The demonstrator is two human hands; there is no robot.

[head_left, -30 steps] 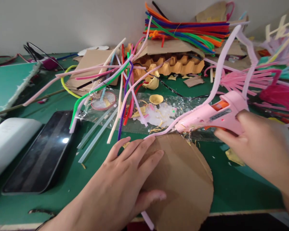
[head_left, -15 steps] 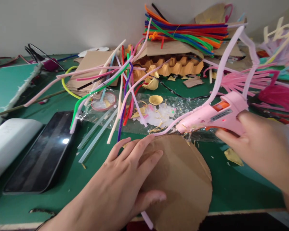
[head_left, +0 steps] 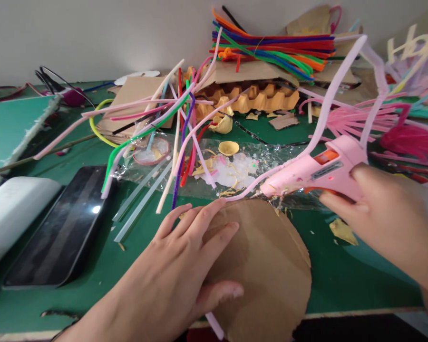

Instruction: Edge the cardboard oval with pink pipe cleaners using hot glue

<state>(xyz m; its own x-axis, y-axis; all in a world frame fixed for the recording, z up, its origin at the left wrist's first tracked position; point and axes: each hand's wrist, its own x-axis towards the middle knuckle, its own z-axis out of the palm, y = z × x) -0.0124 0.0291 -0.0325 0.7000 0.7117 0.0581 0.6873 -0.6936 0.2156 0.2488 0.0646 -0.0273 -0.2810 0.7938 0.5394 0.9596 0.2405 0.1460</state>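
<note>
My left hand (head_left: pixel 185 256) lies with fingers stretched over the left part of a brown cardboard disc (head_left: pixel 264 266), which reaches past the table's front edge. Its fingertips touch a pale pink pipe cleaner (head_left: pixel 251 186) at the disc's far edge. That pipe cleaner runs up past the glue gun and bends into a tall loop behind it; another end shows below my left hand. In my right hand (head_left: pixel 381 213) is a pink hot glue gun (head_left: pixel 317 168), fingers wrapped round its handle. The nozzle points left, close to the disc's far edge and the pipe cleaner.
Behind the disc, a clear plastic sheet (head_left: pixel 185 183) carries dried glue and scraps. Loose pipe cleaners (head_left: pixel 157 121) cross it, with glue sticks (head_left: pixel 142 204) beside. A phone (head_left: pixel 60 228) lies left. An egg carton (head_left: pixel 264 100) and bundled pipe cleaners (head_left: pixel 274 45) stand at the back.
The view has shifted very slightly, so things sit a little further left. The top of the pale pink loop has moved a bit right. Both hands keep their places.
</note>
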